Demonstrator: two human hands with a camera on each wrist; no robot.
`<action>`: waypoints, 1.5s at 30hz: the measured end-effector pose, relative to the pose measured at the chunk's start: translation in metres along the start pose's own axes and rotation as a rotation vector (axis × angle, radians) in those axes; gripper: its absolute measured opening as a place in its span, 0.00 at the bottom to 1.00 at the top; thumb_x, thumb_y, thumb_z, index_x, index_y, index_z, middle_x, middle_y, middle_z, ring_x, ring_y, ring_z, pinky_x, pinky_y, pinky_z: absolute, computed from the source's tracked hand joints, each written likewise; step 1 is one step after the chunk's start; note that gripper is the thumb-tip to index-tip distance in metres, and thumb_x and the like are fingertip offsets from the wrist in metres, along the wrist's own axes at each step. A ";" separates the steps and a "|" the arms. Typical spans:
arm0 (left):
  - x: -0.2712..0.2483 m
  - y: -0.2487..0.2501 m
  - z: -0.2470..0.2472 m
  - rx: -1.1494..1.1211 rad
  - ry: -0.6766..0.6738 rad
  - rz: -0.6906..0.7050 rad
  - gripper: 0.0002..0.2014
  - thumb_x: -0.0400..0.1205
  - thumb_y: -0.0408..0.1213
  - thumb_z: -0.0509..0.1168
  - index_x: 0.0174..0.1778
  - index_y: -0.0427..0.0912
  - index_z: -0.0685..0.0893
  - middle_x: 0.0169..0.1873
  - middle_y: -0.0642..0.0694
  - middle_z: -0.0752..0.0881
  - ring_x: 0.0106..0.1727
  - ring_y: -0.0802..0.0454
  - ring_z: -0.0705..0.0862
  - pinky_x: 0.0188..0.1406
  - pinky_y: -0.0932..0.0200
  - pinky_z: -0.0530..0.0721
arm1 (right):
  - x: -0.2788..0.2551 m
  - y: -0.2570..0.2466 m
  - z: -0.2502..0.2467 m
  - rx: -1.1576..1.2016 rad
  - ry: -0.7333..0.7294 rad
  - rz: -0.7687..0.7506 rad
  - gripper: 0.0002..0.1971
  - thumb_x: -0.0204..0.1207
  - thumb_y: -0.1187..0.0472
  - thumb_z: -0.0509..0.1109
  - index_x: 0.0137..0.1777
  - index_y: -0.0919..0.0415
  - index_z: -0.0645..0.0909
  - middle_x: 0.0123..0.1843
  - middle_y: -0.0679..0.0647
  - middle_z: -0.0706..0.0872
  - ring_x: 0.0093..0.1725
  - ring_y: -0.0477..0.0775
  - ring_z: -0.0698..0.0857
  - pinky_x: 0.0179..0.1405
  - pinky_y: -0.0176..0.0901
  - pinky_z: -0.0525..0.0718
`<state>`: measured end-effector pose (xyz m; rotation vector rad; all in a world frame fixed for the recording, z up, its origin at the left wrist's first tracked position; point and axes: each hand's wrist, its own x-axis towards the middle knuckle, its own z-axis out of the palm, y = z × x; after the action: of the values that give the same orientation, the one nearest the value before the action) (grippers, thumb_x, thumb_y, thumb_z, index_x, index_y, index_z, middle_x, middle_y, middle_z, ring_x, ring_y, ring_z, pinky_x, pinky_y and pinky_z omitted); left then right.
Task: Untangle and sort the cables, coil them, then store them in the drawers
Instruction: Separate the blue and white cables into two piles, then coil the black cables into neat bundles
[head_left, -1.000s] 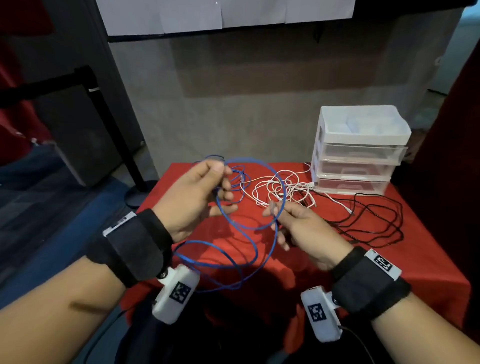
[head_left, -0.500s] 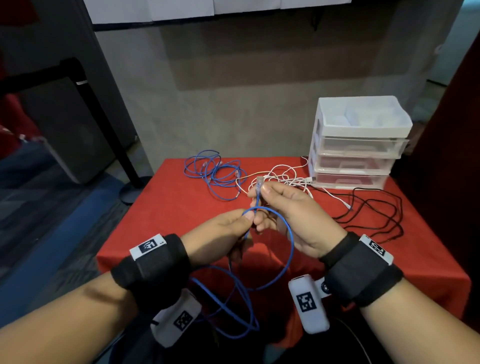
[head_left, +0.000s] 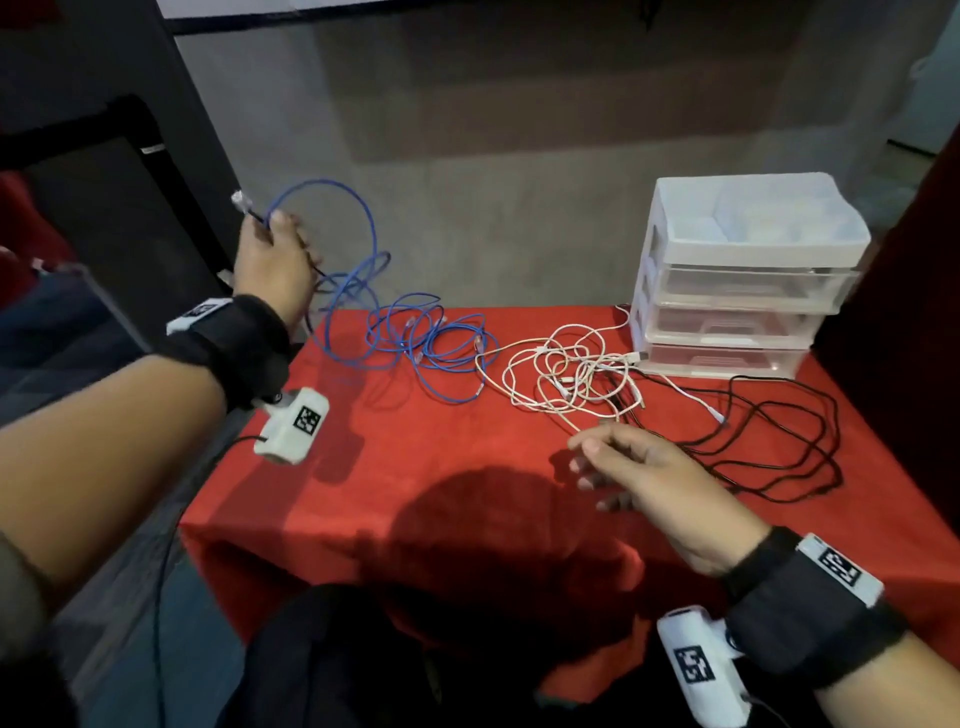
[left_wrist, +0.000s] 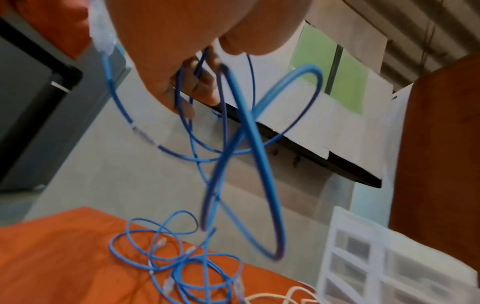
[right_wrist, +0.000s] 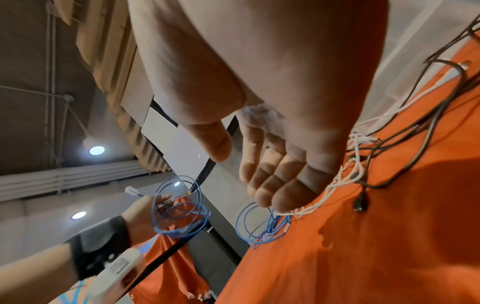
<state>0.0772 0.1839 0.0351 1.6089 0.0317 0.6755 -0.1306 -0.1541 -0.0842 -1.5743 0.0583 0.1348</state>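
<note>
Two hands in play here. The left hand is raised off past the left edge of the surface, fingers curled round a coiled blue cable, with the clear plug end poking out above the thumb. The left wrist view shows a few loops hanging down from that grip, a bit blurred.

Just right of that hand and lower, more blue cables lie in a loose tangle on the red cloth, and I can't tell whether the held coil is still snagged in them. Next over is a messy white cable bundle, sitting just beyond the right hand.

That right hand hovers low over the surface, fingers loosely spread and relaxed, gripping nothing. In the right wrist view the fingertips look close to the white strands, but I can't say if they touch.

Right of it, black cables sprawl in big loops. Past those, at the back right corner, stands the white drawer unit, drawers closed.
</note>
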 end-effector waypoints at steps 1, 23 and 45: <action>0.011 -0.006 0.004 0.046 0.037 0.063 0.07 0.90 0.42 0.50 0.51 0.48 0.72 0.35 0.52 0.76 0.29 0.62 0.78 0.36 0.57 0.83 | 0.003 0.004 0.000 -0.019 0.002 -0.001 0.08 0.88 0.61 0.66 0.57 0.61 0.86 0.47 0.54 0.89 0.44 0.49 0.86 0.38 0.39 0.82; -0.062 -0.066 0.074 1.432 -0.912 0.363 0.29 0.84 0.57 0.56 0.82 0.56 0.68 0.81 0.43 0.74 0.78 0.39 0.76 0.72 0.45 0.78 | 0.029 0.051 -0.021 -0.358 -0.023 -0.053 0.07 0.86 0.56 0.69 0.50 0.50 0.88 0.46 0.51 0.92 0.48 0.51 0.89 0.44 0.35 0.82; -0.132 -0.103 0.063 0.719 -0.944 0.592 0.24 0.82 0.53 0.57 0.67 0.46 0.87 0.74 0.35 0.78 0.76 0.41 0.78 0.78 0.57 0.70 | 0.016 0.016 -0.145 -0.743 0.262 -0.139 0.05 0.80 0.65 0.75 0.48 0.53 0.87 0.42 0.45 0.89 0.40 0.36 0.84 0.49 0.37 0.80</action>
<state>0.0338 0.0920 -0.1123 2.5353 -1.0244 0.2699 -0.1097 -0.2987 -0.1017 -2.3242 0.1119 -0.1842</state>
